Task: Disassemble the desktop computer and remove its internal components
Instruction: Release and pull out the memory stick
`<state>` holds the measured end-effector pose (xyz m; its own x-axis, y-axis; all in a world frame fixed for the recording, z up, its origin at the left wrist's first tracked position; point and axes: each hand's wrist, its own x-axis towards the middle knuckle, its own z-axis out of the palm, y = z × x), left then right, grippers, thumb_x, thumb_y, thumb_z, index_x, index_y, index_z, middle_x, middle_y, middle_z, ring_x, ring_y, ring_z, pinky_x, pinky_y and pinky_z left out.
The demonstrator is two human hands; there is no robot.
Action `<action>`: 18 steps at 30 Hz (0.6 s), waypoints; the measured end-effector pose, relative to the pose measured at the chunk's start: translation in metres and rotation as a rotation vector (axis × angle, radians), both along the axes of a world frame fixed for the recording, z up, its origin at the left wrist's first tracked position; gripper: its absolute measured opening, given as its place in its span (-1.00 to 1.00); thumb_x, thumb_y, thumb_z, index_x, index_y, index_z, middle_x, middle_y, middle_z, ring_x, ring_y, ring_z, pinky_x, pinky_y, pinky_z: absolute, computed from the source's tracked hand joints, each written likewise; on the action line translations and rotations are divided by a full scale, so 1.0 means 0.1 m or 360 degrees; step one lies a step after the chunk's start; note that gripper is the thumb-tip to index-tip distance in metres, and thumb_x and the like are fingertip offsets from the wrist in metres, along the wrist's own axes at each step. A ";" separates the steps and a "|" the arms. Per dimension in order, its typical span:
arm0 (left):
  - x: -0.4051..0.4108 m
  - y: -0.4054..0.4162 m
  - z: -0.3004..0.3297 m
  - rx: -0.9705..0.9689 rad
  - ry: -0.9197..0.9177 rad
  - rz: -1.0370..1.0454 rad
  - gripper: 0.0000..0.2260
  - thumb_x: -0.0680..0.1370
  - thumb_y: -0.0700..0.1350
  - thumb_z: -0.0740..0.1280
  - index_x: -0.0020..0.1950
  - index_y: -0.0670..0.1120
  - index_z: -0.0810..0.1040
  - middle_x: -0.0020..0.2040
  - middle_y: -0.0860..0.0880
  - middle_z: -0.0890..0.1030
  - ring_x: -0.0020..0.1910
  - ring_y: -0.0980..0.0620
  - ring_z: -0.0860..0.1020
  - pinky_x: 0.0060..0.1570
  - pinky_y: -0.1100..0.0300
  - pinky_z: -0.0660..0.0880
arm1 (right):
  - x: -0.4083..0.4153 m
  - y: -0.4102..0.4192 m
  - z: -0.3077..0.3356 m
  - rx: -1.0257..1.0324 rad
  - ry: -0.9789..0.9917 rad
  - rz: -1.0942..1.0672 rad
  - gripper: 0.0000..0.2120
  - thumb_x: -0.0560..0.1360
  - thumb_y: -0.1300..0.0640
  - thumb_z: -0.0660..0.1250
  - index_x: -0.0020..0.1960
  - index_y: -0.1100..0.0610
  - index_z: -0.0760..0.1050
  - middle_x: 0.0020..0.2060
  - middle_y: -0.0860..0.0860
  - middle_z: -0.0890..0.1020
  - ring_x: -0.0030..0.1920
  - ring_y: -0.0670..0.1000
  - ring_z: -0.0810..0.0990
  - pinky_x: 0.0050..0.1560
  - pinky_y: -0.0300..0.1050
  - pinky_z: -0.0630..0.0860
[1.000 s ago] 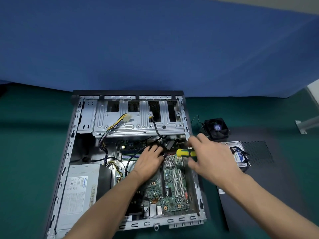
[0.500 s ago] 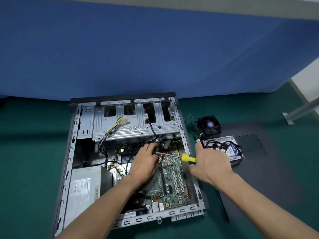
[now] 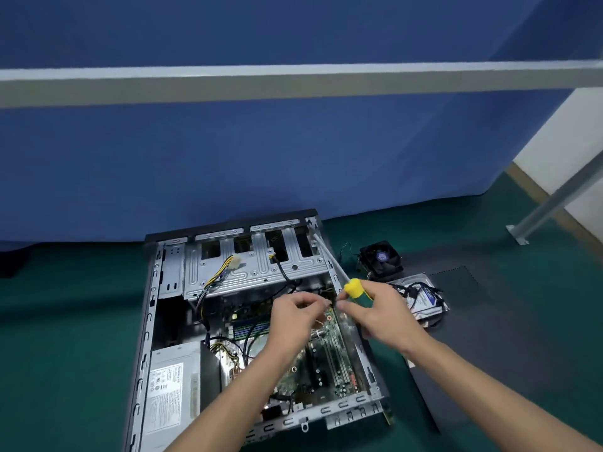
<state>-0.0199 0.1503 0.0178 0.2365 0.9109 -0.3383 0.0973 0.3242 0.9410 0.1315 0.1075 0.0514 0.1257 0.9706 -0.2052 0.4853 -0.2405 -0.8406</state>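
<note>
Lying open: the computer case (image 3: 153,321) is flat on the green table (image 3: 65,337), with its insides showing.
Left hand: the left hand (image 3: 293,324) is over the middle of the case, above the green board (image 3: 329,357). Its fingers are curled and the tips are pinched together. Something tiny may be between them, but it is too small to tell.
Right hand: the right hand (image 3: 381,313) is over the right side of the case. Its fingers are wrapped around the screwdriver (image 3: 354,288), and its fingertips almost meet the left hand's fingertips.
Screwdriver: it has a yellow and green handle. Its metal rod points up and away, toward the far right corner of the case. The rod looks blurry.
Power box: the grey power box (image 3: 173,393) sits in the near left corner of the case.
Metal rack: a silver metal rack (image 3: 254,272) fills the far end of the case. Coloured wires (image 3: 218,272) lie across it.
Fan: a black fan (image 3: 381,259) sits on the table, just to the right of the case.
Hard drive: a hard drive (image 3: 424,298) with black cables on it lies right of the case, nearer than the fan.
Dark panel: a flat dark panel (image 3: 473,337) lies under the hard drive, to the right of the case.
</note>
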 end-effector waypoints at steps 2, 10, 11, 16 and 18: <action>0.09 -0.04 0.11 -0.0042 -0.0074 0.0015 -0.86 0.46 -0.28 0.40 -0.29 -0.14 0.65 -0.38 -0.03 0.63 -0.40 0.09 0.54 -0.32 0.18 0.54 | 0.03 0.00 0.02 0.0012 -0.0007 0.0058 -0.90 0.46 0.07 0.40 -0.22 0.01 0.54 -0.45 -0.05 0.52 -0.44 -0.02 0.43 -0.33 0.03 0.47; 0.57 -0.30 0.31 -0.0083 -0.0007 0.0057 -0.88 0.49 -0.29 0.36 -0.24 -0.22 0.64 -0.38 -0.09 0.58 -0.50 0.08 0.50 -0.42 0.22 0.50 | 0.47 -0.19 0.03 0.0119 -0.0048 -0.0028 -0.86 0.46 0.09 0.40 -0.26 -0.04 0.50 -0.39 -0.05 0.58 -0.43 -0.09 0.47 -0.29 0.02 0.54; 0.64 -0.33 0.31 -0.0092 0.0029 0.0051 -0.88 0.49 -0.28 0.36 -0.23 -0.21 0.64 -0.38 -0.10 0.58 -0.49 0.08 0.50 -0.42 0.23 0.49 | 0.54 -0.20 0.03 0.0117 -0.0048 -0.0013 -0.85 0.46 0.10 0.39 -0.26 -0.04 0.51 -0.39 -0.05 0.60 -0.45 -0.11 0.48 -0.30 0.01 0.54; 0.87 -0.45 0.27 -0.0115 0.0183 0.0070 -0.89 0.49 -0.25 0.37 -0.23 -0.20 0.64 -0.39 -0.11 0.57 -0.51 0.10 0.49 -0.39 0.22 0.49 | 0.76 -0.28 -0.11 0.0033 -0.0056 0.0054 -0.86 0.49 0.09 0.35 -0.24 -0.04 0.50 -0.41 -0.07 0.63 -0.55 -0.11 0.49 -0.37 -0.07 0.50; 0.95 -0.46 0.23 -0.0148 0.0232 0.0091 -0.89 0.50 -0.25 0.36 -0.20 -0.23 0.64 -0.35 -0.14 0.59 -0.51 0.10 0.50 -0.38 0.21 0.50 | 0.80 -0.30 -0.19 0.0007 -0.0088 0.0042 -0.86 0.51 0.07 0.33 -0.23 -0.05 0.49 -0.43 -0.08 0.62 -0.52 -0.12 0.50 -0.37 -0.13 0.47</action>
<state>0.0751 0.1046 0.0412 0.1276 0.8846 -0.4486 0.2094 0.4181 0.8839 0.2111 0.0775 0.0326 0.1113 0.9746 -0.1942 0.5372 -0.2234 -0.8133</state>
